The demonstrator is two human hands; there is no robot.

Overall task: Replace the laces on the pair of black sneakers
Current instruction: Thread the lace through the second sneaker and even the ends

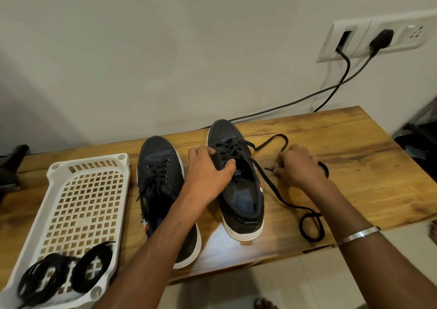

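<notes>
I see the left hand (209,166) gripping the right sneaker (236,181) at its tongue: the fingers curl over the laced part and the thumb presses at the edge of the opening. The right hand (296,164) rests on the counter (354,162) just beside this sneaker, with fingers curled narrow, and it pinches the tip of the loose lace (269,183) between the fingertips. A metal bangle (359,234) sits on the right wrist.

The right sneaker is black with a white sole and stands upright near the middle of the counter, the toe toward the wall. Its lace is partly out: one end goes from the eyelets in an arc to the right hand, the other runs down the counter and makes a loop near the front edge. The left sneaker (160,181) stands just beside it on the left, with its lace crossed through all the eyelets and the ends hanging loose.

At the left of the counter lies a white plastic basket (78,204). In its near end I see coiled black laces (63,273). On the wall there is a socket panel (378,37) with two black cables going down behind the counter.
</notes>
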